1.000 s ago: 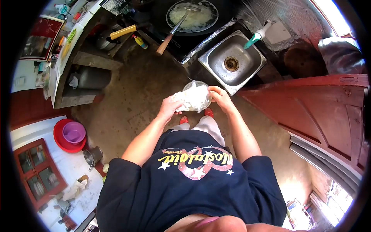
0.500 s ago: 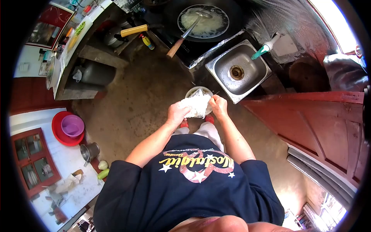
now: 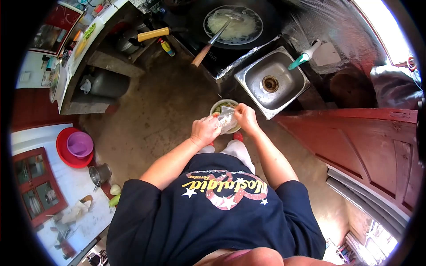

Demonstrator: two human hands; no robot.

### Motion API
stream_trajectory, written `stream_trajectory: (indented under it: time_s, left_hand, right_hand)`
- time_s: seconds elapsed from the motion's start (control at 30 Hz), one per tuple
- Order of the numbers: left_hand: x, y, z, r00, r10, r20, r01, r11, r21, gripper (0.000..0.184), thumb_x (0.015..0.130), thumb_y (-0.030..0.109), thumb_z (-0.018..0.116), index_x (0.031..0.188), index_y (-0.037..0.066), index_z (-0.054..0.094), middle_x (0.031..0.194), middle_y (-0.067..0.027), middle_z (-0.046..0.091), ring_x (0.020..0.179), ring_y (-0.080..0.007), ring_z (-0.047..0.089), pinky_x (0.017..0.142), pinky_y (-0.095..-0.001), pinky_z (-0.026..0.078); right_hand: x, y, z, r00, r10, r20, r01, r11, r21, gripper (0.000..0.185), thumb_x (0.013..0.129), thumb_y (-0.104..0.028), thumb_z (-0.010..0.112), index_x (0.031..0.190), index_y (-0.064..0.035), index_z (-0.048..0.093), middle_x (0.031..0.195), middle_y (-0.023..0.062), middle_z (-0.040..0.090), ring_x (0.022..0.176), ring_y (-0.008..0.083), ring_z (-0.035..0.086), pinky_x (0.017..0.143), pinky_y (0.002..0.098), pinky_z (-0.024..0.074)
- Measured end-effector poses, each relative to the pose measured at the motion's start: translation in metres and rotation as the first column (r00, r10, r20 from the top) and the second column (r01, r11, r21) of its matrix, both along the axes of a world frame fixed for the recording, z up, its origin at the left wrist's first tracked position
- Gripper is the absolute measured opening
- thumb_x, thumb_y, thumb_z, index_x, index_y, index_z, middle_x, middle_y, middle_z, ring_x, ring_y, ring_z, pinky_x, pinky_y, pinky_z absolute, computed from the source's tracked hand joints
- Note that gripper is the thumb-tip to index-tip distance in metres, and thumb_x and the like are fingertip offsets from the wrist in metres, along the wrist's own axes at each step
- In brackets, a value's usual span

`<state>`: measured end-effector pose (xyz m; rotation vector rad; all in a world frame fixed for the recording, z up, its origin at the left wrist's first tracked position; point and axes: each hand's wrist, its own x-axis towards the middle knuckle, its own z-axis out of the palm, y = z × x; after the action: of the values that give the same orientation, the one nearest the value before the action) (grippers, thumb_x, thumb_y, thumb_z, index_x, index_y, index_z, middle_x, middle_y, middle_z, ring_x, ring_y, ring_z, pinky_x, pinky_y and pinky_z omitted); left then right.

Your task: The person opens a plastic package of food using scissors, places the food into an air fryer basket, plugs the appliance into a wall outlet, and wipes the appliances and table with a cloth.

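Note:
A crumpled, partly see-through plastic bag is stretched between my two hands in front of my body. My left hand is closed on the bag's left side. The fingers of my right hand pinch its upper right edge. Below the bag, a round white bucket stands on the floor just ahead of my feet. Green and reddish scraps show in the bucket. The bag and my hands hide part of it, and what the bag contains is hard to make out.
A wok holds pale strips in cloudy liquid, with a wooden-handled ladle resting in it. Right of it sits a steel sink under a green-tipped tap. A red basin holds a purple basin at left.
The bag looked bulky and white before; now it is flatter and more see-through. My right hand has shifted slightly up and left, and scraps in the bucket have come into view.

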<state>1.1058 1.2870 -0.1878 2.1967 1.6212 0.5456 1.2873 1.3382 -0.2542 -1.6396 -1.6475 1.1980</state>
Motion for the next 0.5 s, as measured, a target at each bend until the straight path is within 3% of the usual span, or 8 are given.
stream_trajectory:
  time_s: [0.03, 0.13, 0.23, 0.33, 0.4, 0.43, 0.47, 0.5]
  left_hand:
    - [0.0, -0.001, 0.0, 1.0, 0.0, 0.0, 0.0, 1.0, -0.005, 0.018, 0.072, 0.027, 0.061, 0.071, 0.01, 0.057, 0.069, -0.0081, 0.056, 0.064, -0.0282, 0.058, 0.055, -0.0391, 0.046]
    - [-0.001, 0.004, 0.002, 0.998, -0.069, 0.01, 0.068, 0.994, 0.082, 0.016, 0.072, 0.026, 0.061, 0.069, 0.011, 0.056, 0.067, -0.007, 0.055, 0.064, -0.0271, 0.057, 0.054, -0.0382, 0.046]
    - [-0.004, 0.002, 0.003, 1.0, -0.009, 0.014, 0.008, 1.0, 0.028, 0.018, 0.071, 0.026, 0.063, 0.07, 0.009, 0.058, 0.069, -0.0078, 0.056, 0.064, -0.0277, 0.058, 0.055, -0.0373, 0.046]
    - [-0.002, -0.003, 0.004, 0.993, 0.068, 0.1, -0.054, 0.99, -0.133, 0.02, 0.071, 0.027, 0.065, 0.074, 0.007, 0.061, 0.072, -0.0089, 0.06, 0.065, -0.0272, 0.059, 0.057, -0.035, 0.047]
    - [-0.006, -0.001, 0.002, 0.945, 0.244, 0.218, -0.175, 0.941, -0.291, 0.023, 0.072, 0.028, 0.066, 0.079, 0.006, 0.063, 0.076, -0.0115, 0.062, 0.067, -0.0268, 0.06, 0.059, -0.0324, 0.047]
    - [-0.009, -0.001, -0.004, 0.945, 0.269, 0.188, -0.191, 0.916, -0.352, 0.022, 0.073, 0.022, 0.066, 0.085, 0.004, 0.064, 0.081, -0.0116, 0.065, 0.07, -0.0197, 0.063, 0.064, -0.0291, 0.048]
    - [-0.016, -0.004, -0.026, 0.852, 0.368, 0.372, -0.188, 0.878, -0.439, 0.024, 0.074, 0.015, 0.066, 0.092, 0.0, 0.063, 0.085, -0.0091, 0.067, 0.075, -0.0132, 0.063, 0.069, -0.0257, 0.049]
    - [-0.019, -0.004, -0.036, 0.756, 0.447, 0.478, -0.183, 0.845, -0.502, 0.026, 0.073, 0.016, 0.066, 0.093, 0.0, 0.064, 0.085, -0.0093, 0.067, 0.076, -0.0137, 0.064, 0.068, -0.0265, 0.049]
  right_hand:
    - [0.0, 0.0, -0.01, 0.997, -0.081, 0.016, 0.081, 0.996, 0.031, 0.009, 0.073, -0.009, 0.057, 0.075, -0.0005, 0.058, 0.066, 0.0158, 0.06, 0.061, 0.0281, 0.061, 0.058, 0.0327, 0.047]
    - [0.002, -0.005, -0.011, 0.973, -0.097, 0.207, 0.061, 0.983, 0.176, 0.009, 0.076, -0.011, 0.056, 0.078, -0.0033, 0.053, 0.078, 0.0196, 0.06, 0.076, 0.0371, 0.058, 0.065, 0.0433, 0.0467]
    - [0.012, -0.007, -0.026, 0.972, -0.106, 0.21, 0.062, 0.976, 0.208, 0.008, 0.077, -0.011, 0.054, 0.079, -0.0043, 0.051, 0.079, 0.0209, 0.059, 0.077, 0.04, 0.057, 0.066, 0.0468, 0.0455]
    - [0.023, -0.008, -0.048, 0.966, -0.148, 0.21, 0.126, 0.985, 0.114, 0.009, 0.078, -0.011, 0.053, 0.078, -0.0033, 0.05, 0.076, 0.0214, 0.059, 0.078, 0.041, 0.056, 0.067, 0.0468, 0.0452]
    - [0.029, -0.007, -0.053, 0.969, -0.169, 0.18, 0.159, 0.985, 0.068, 0.01, 0.078, -0.012, 0.052, 0.079, -0.0019, 0.052, 0.076, 0.022, 0.059, 0.078, 0.0415, 0.056, 0.068, 0.046, 0.0452]
    - [0.029, -0.01, -0.056, 0.979, -0.167, 0.117, 0.165, 0.986, 0.031, 0.01, 0.078, -0.011, 0.051, 0.08, -0.0016, 0.053, 0.078, 0.0225, 0.059, 0.078, 0.0413, 0.057, 0.069, 0.0455, 0.0452]
    - [0.029, -0.012, -0.057, 0.984, -0.168, 0.054, 0.168, 0.986, -0.008, 0.011, 0.078, -0.011, 0.051, 0.08, -0.0012, 0.055, 0.079, 0.0229, 0.06, 0.079, 0.0411, 0.057, 0.07, 0.0451, 0.0453]
    - [0.028, -0.013, -0.063, 0.982, -0.185, 0.043, 0.187, 0.981, -0.056, 0.012, 0.078, -0.01, 0.05, 0.083, -0.0018, 0.057, 0.081, 0.0237, 0.06, 0.081, 0.0408, 0.057, 0.072, 0.0454, 0.0451]
